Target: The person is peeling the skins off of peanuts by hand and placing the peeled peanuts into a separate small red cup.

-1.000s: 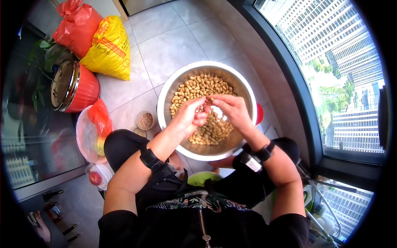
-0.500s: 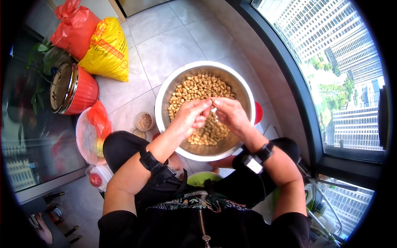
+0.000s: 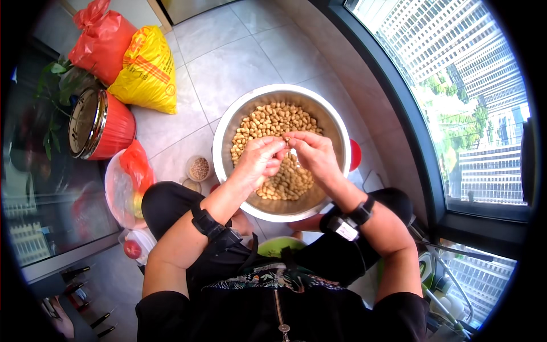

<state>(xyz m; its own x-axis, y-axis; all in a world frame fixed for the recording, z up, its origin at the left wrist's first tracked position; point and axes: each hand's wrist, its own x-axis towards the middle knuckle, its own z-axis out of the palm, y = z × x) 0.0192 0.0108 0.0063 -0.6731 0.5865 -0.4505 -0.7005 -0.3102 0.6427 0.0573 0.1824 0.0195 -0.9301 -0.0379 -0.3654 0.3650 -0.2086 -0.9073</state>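
A wide steel basin (image 3: 225, 122) stands on the floor in front of me, holding many unshelled peanuts (image 3: 279, 117). Above its middle, my left hand (image 3: 261, 159) and my right hand (image 3: 315, 154) meet fingertip to fingertip. Both pinch one small brownish peanut (image 3: 286, 140) between thumbs and forefingers. How far its shell is split is too small to tell. Left of the basin, a small round container (image 3: 199, 168) holds little pinkish-brown pieces that look like shelled peanut kernels.
A green bowl (image 3: 282, 244) is between my legs. To the left are a pink basin (image 3: 114, 191) with plastic bags, a red ribbed pot (image 3: 117, 125), and yellow (image 3: 151, 71) and red (image 3: 102, 43) bags. A low wall and window (image 3: 393, 85) bound the right.
My joined fingertips have shifted slightly left and down with the peanut. The right wrist has turned a little. The basin and surroundings look the same.
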